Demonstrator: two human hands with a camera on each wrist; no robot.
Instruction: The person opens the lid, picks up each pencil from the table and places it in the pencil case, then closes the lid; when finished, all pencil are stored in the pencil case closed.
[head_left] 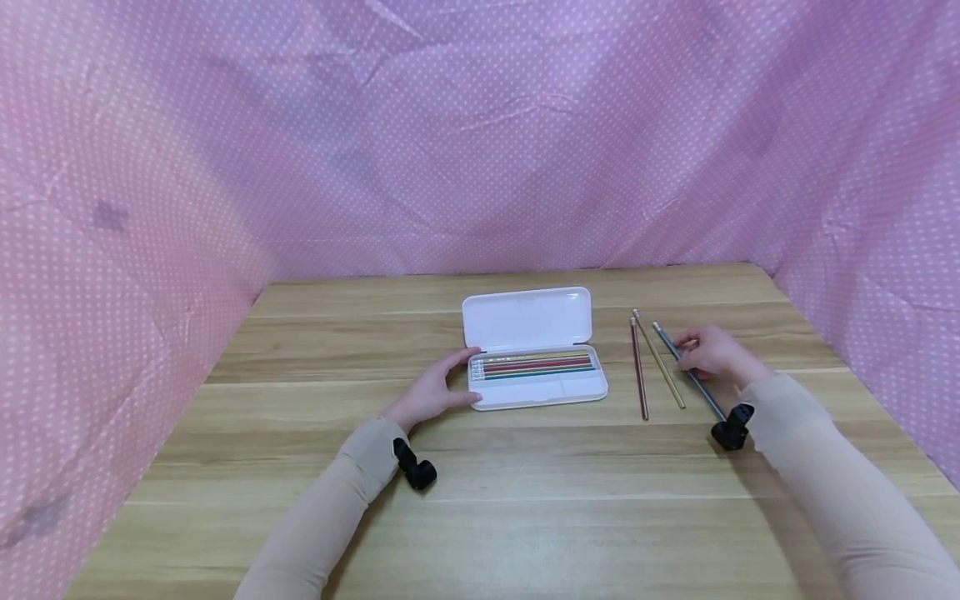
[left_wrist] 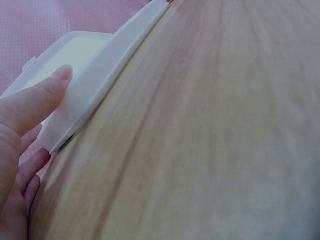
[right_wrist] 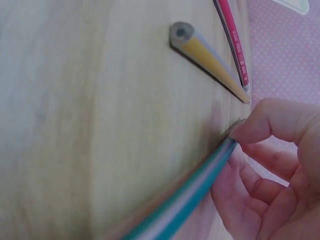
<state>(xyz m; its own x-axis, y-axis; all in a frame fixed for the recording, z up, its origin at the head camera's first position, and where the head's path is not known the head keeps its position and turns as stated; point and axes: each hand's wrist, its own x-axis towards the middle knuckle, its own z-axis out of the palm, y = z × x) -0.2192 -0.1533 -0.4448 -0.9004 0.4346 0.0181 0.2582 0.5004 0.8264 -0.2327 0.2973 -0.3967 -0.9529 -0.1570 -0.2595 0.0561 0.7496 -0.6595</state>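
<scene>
A white pencil case (head_left: 525, 394) lies with its lid (head_left: 527, 320) raised, and several pencils (head_left: 537, 365) rest side by side in its back part. My left hand (head_left: 432, 392) holds the case's left end, thumb on the near side and fingers toward the back, as the left wrist view also shows. Over on the right, my right hand (head_left: 717, 354) pinches a teal pencil (right_wrist: 190, 195) between thumb and fingers near its far end. The pencil lies along or just above the tabletop; I cannot tell which.
Between the case and my right hand, a red pencil (head_left: 639, 371) and a yellow pencil (head_left: 660, 361) lie on the wooden table (head_left: 525, 500), their far ends close together. Pink dotted cloth (head_left: 480, 167) hangs behind the table and along its sides.
</scene>
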